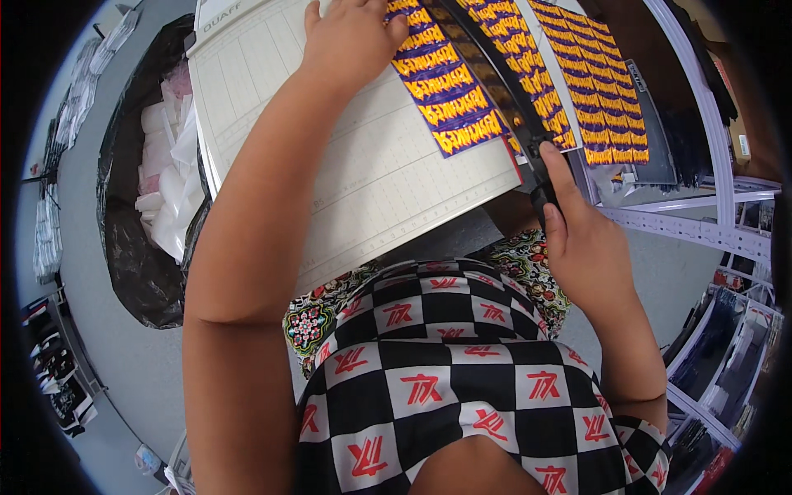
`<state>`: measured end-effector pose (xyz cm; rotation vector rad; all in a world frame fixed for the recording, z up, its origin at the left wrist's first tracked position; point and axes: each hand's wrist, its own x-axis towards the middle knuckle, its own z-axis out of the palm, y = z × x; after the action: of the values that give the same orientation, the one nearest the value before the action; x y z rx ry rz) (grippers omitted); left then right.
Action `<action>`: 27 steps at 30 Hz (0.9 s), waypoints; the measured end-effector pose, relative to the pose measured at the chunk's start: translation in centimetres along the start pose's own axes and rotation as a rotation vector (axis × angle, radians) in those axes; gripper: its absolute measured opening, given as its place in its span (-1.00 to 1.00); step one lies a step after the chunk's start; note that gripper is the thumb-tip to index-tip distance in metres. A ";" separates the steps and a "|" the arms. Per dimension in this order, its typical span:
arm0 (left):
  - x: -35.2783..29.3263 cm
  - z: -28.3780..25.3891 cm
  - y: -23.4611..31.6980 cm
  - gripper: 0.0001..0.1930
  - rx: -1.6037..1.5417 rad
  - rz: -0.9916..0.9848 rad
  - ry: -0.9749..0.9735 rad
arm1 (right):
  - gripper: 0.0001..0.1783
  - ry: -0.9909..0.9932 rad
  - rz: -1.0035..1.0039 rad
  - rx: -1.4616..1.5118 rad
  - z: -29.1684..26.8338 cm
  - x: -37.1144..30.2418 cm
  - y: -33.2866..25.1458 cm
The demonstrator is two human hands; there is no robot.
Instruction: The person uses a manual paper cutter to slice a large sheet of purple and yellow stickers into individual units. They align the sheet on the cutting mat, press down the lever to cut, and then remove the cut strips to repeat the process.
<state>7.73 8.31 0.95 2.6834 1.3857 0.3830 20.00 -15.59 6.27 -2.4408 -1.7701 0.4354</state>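
A large cream paper cutter [363, 206] with a printed grid lies in front of me. Its long black blade arm [497, 62] runs along the right edge, lowered close to the board. My right hand [587, 239] is closed round the black handle at the arm's near end, index finger stretched along it. A purple sheet with rows of yellow-orange lettering [452, 99] lies on the board and reaches the blade. My left hand [355, 41] rests flat at the far part of the board, thumb touching the sheet's left edge; some fingertips are cut off by the picture's top.
Right of the blade lie a similar printed strip [536, 74] and another printed sheet [602, 91]. A black bin bag [124, 264] with white and pinkish scraps stands left. A pale metal frame [685, 227] and racks of packaged goods [718, 363] are at the right.
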 end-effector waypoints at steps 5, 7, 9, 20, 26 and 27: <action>-3.1 1.7 2.2 -0.33 0.060 0.275 0.230 | -0.38 0.065 -0.057 -0.070 0.3 0.1 0.3; -4.6 2.3 3.1 -0.23 0.071 0.265 0.141 | -0.38 0.071 -0.053 -0.065 0.4 0.0 0.3; -5.0 2.4 3.4 -0.19 0.097 0.262 0.096 | -0.38 0.071 -0.048 -0.061 0.5 0.1 0.3; -4.8 0.1 4.4 -0.18 0.026 0.173 -0.176 | -0.41 0.020 0.000 0.019 0.5 0.0 0.3; -4.6 2.0 3.5 -0.16 0.063 0.195 -0.094 | -0.41 0.011 0.006 0.034 0.6 0.0 0.3; -4.6 2.3 3.4 -0.16 0.064 0.200 -0.081 | -0.41 0.016 0.001 0.024 0.6 0.0 0.3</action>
<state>8.46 2.69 -1.36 2.8646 1.1316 0.2454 20.12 -15.70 5.63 -2.4216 -1.7474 0.4331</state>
